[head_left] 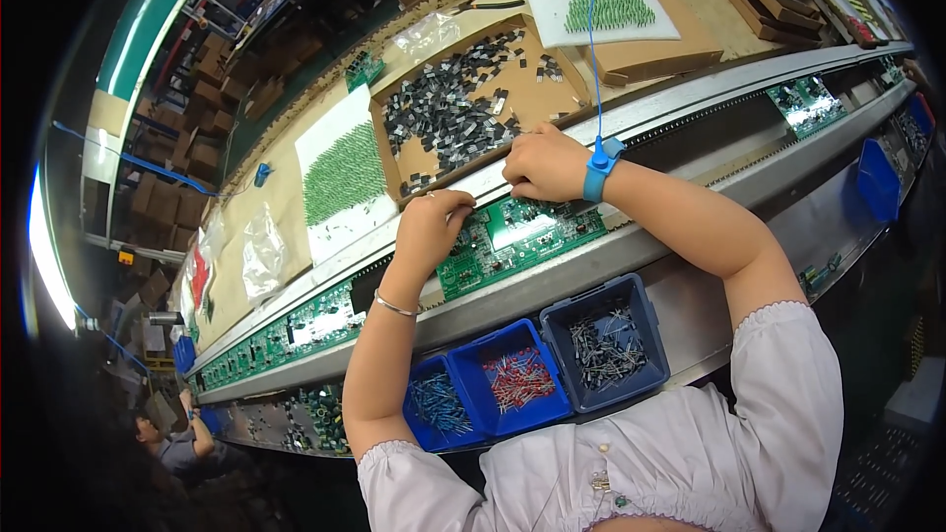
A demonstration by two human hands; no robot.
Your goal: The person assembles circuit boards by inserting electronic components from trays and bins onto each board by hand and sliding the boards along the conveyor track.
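Green circuit board (522, 236) on the conveyor rail at centre, left hand (431, 227) curled with fingertips on its ten o'clock edge, right hand (545, 166) with blue wrist strap (599, 167) clenched at its twelve o'clock edge, any grasp hidden, cardboard tray of black components (463, 108) at twelve o'clock, blue bins (552, 355) at six.

fingertips of both hands: hidden by knuckles | circuit board (522, 236): partly covered | grip contents: too small to tell

Bins (522, 379) before circuit board (522, 236) — tray (463, 108) behind.
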